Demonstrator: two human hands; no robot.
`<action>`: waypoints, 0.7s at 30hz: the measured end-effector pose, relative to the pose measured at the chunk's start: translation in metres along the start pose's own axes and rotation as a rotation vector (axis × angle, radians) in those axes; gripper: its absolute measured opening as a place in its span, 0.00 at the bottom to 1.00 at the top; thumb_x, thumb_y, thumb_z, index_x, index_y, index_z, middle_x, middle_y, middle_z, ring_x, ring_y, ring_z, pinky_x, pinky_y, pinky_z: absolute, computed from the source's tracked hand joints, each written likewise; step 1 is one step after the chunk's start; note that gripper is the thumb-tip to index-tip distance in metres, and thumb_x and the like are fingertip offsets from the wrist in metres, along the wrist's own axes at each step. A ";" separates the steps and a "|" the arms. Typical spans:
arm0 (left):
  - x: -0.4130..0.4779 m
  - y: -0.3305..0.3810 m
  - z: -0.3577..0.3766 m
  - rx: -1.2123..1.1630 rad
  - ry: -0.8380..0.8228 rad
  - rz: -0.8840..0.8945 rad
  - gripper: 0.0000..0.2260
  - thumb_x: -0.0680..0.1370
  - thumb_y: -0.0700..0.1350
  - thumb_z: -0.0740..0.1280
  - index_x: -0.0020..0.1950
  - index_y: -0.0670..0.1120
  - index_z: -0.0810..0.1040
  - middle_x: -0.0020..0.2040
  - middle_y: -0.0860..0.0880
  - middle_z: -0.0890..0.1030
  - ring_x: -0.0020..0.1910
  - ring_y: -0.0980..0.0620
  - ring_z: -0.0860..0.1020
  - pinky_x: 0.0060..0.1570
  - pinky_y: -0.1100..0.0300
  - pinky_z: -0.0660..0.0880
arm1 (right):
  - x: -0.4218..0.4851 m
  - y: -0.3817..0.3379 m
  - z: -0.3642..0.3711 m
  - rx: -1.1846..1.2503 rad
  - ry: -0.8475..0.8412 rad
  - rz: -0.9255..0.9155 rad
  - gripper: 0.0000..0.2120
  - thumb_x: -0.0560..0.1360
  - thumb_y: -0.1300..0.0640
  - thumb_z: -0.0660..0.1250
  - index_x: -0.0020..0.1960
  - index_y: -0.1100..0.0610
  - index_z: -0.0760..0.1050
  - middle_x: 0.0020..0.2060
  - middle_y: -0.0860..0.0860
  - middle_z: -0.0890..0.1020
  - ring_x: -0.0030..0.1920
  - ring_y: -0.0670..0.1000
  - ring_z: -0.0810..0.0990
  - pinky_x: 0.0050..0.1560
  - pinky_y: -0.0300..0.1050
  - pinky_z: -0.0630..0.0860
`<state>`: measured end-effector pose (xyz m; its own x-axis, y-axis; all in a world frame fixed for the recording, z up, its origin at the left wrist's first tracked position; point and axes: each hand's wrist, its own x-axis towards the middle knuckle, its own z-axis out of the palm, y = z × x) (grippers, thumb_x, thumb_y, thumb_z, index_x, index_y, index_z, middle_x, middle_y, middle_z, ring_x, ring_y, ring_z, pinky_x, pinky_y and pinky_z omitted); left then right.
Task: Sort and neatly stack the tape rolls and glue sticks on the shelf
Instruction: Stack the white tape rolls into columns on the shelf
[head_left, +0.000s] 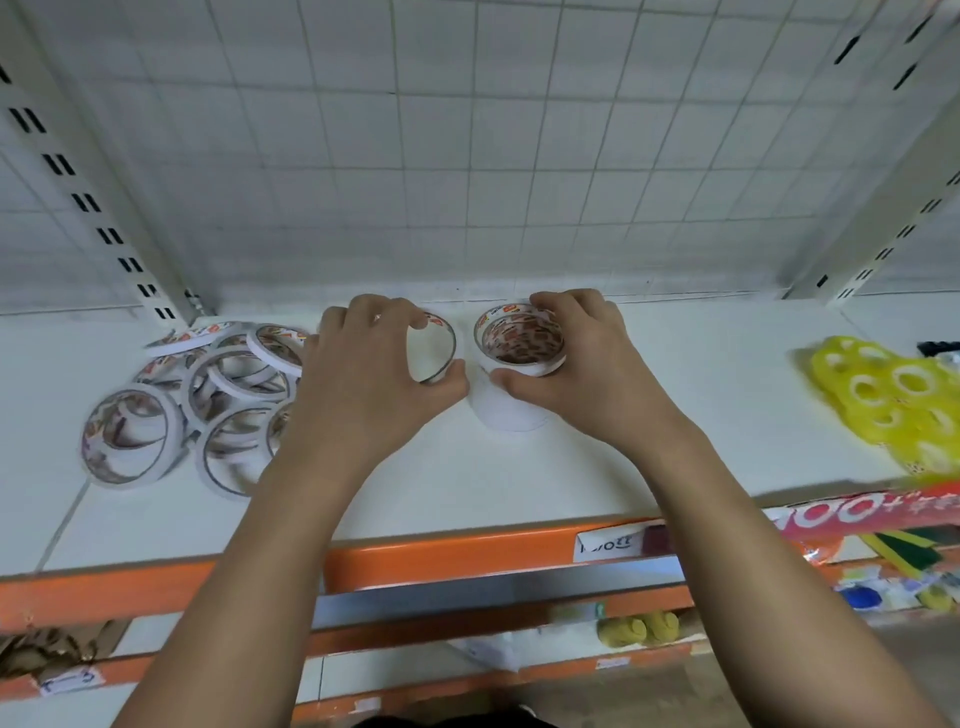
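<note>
Stack of tape rolls (506, 410) stands on the shelf (649, 441), its top roll pinched at the rim by the right grip (587, 364). Left grip (363, 374) holds a single thin roll (452, 340) just beside the stack. Rolls judged light, stiff and smooth; best taken across the outer rim. Loose pile of rolls (208, 384) lies left of the left grip.

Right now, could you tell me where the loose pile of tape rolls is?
The tape roll pile lies left on the white shelf in the head view, beside the left hand.
</note>
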<state>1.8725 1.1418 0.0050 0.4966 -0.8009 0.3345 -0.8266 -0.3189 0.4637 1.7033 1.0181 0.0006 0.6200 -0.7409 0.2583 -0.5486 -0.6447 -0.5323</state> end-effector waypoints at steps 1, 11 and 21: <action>-0.001 0.003 0.002 0.014 0.013 -0.008 0.25 0.66 0.65 0.65 0.57 0.52 0.76 0.59 0.51 0.75 0.57 0.44 0.71 0.58 0.45 0.71 | 0.000 0.004 -0.001 0.005 -0.010 -0.012 0.39 0.65 0.41 0.77 0.71 0.53 0.68 0.63 0.51 0.70 0.66 0.51 0.65 0.62 0.35 0.60; 0.008 0.033 0.010 0.021 0.010 0.011 0.27 0.66 0.65 0.66 0.58 0.51 0.76 0.59 0.50 0.76 0.58 0.44 0.71 0.58 0.45 0.71 | -0.003 0.020 0.002 0.123 -0.073 0.004 0.51 0.64 0.38 0.78 0.78 0.55 0.57 0.69 0.50 0.66 0.70 0.50 0.62 0.66 0.40 0.62; 0.039 0.069 0.036 0.016 -0.119 0.125 0.25 0.68 0.66 0.66 0.59 0.53 0.74 0.57 0.54 0.77 0.57 0.47 0.71 0.56 0.50 0.69 | -0.012 0.040 -0.001 0.231 -0.113 0.116 0.56 0.63 0.38 0.79 0.80 0.53 0.51 0.73 0.46 0.65 0.72 0.45 0.64 0.71 0.45 0.65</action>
<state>1.8254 1.0707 0.0198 0.3558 -0.8889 0.2887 -0.8846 -0.2206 0.4109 1.6729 1.0010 -0.0228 0.6265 -0.7730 0.0999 -0.4855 -0.4872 -0.7259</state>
